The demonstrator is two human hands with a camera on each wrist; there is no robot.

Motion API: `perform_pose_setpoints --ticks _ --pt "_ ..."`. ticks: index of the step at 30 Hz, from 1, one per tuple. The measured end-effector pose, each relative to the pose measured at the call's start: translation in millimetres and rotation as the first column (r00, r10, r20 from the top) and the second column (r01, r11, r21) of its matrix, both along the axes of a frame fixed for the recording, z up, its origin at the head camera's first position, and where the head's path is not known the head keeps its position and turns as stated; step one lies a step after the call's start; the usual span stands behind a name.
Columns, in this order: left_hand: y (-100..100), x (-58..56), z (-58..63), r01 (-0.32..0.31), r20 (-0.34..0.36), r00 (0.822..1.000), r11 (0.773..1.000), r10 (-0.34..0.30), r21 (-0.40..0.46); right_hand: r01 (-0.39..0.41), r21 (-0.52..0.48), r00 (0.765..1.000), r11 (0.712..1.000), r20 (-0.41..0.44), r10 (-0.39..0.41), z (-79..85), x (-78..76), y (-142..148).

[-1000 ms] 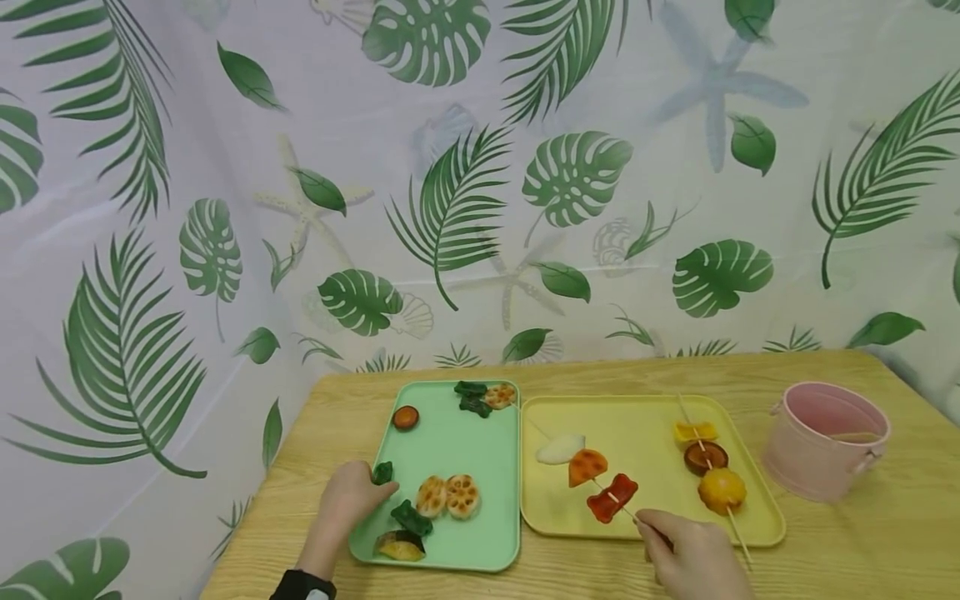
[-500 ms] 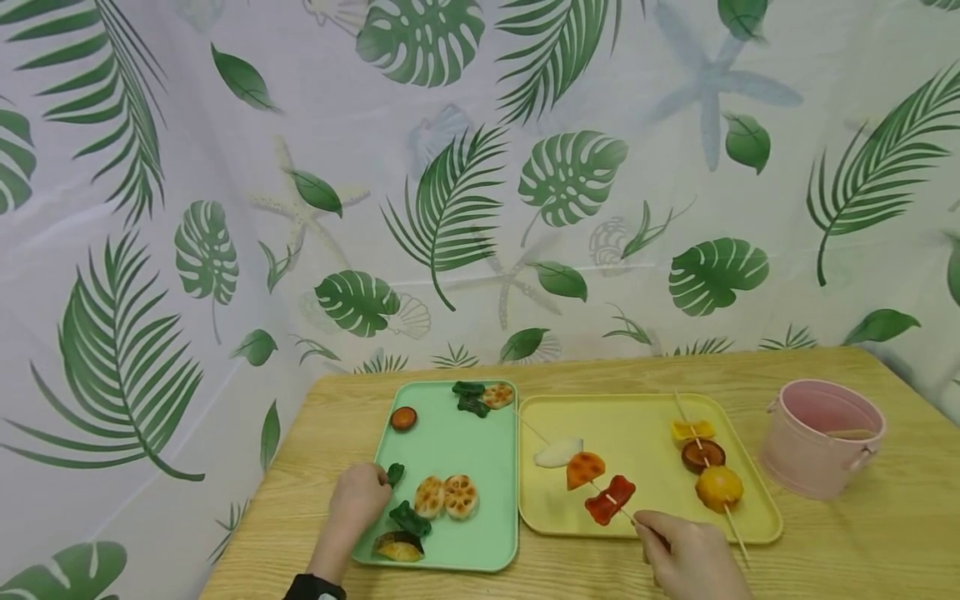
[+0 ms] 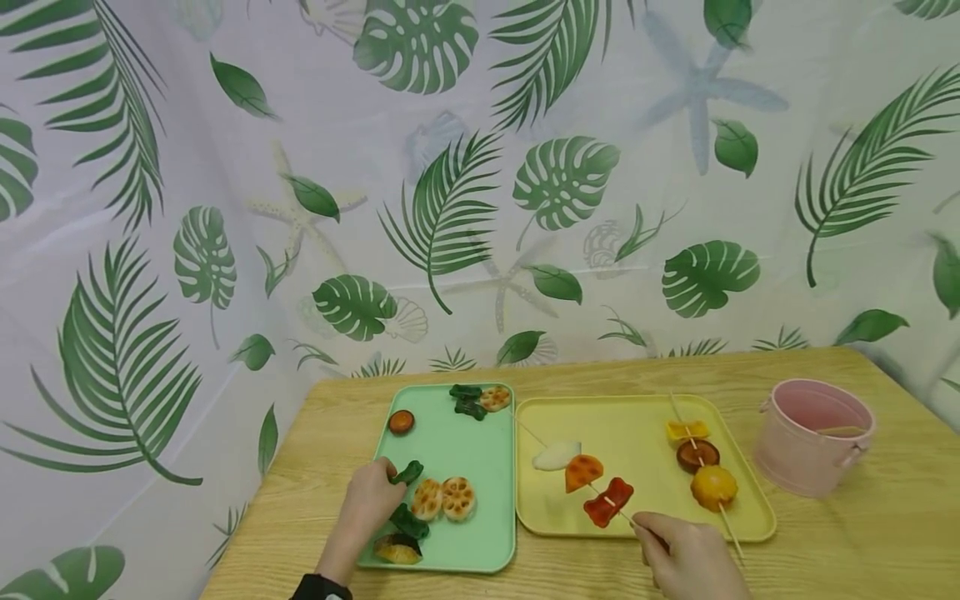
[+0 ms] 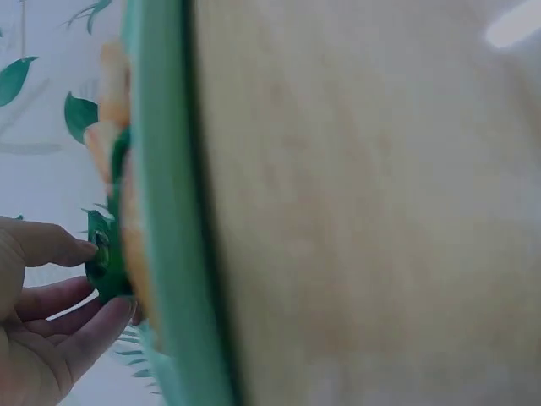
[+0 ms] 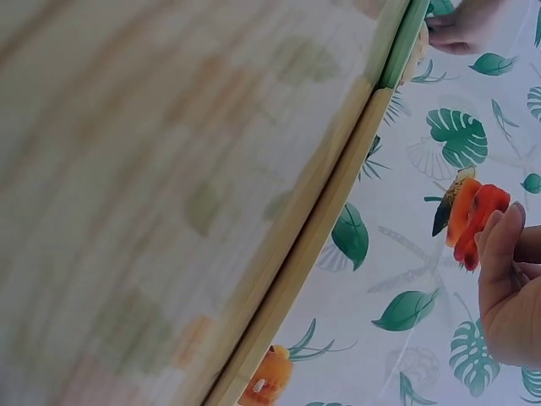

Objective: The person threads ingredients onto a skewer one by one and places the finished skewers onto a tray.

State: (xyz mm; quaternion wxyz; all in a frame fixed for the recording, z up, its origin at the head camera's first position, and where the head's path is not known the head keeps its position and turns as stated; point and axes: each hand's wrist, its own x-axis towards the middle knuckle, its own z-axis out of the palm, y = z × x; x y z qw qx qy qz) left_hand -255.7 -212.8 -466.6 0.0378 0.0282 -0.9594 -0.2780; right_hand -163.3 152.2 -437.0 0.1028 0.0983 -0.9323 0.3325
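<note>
Skewer through bow-shaped red piece

A dark green piece of food is pinched in the left hand above the green tray. A thin skewer, gripped near one end by the right hand, slants over the yellow tray with its far tip bare; along it sit a flat white piece, an orange piece with darker spots and, nearest the hand, a red bow-shaped piece.
</note>
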Motion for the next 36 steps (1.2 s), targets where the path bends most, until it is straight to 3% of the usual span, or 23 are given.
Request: perform_pose_setpoints --ticks 3,6,10,13,18,23,25,30,36 --pt "7 -4.5 10.6 0.019 -0.029 0.999 0.999 -0.017 0.049 -0.037 0.008 0.999 0.999 -0.002 0.037 1.5 1.3 -1" --pt "20 -10.8 29.9 0.084 -0.044 0.996 0.995 -0.081 0.062 -0.059 0.023 0.997 0.998 -0.049 0.060 3.3 3.4 -2" --pt "45 -20.9 53.1 0.190 -0.016 0.982 0.980 -0.189 0.051 -0.019 0.037 0.986 0.999 -0.163 0.025 6.6 5.8 -2" --pt "64 -28.8 62.7 0.236 0.008 0.972 0.970 -0.237 0.065 0.026 0.049 0.977 0.998 -0.211 -0.015 9.7 7.4 0" --pt "87 -42.8 67.7 0.233 0.007 0.972 0.969 -0.234 0.085 0.035 0.040 0.969 0.999 -0.246 -0.024 12.4 11.7 6" --pt "100 -51.8 67.8 0.233 -0.018 0.972 0.965 -0.232 0.117 -0.046 0.039 0.915 0.998 -0.400 0.058 7.0 11.6 8" --pt "104 -52.1 68.9 0.242 -0.030 0.970 0.960 -0.241 0.137 -0.060 0.048 0.907 0.997 -0.414 0.075 5.3 11.5 8" --pt "111 -50.2 73.3 0.234 -0.034 0.972 0.957 -0.231 0.170 -0.040 0.043 0.922 0.998 -0.385 0.053 4.4 12.7 7" --pt "113 -49.4 74.6 0.221 -0.035 0.975 0.959 -0.218 0.179 -0.003 0.005 0.920 1.000 -0.393 0.005 4.7 14.5 4"
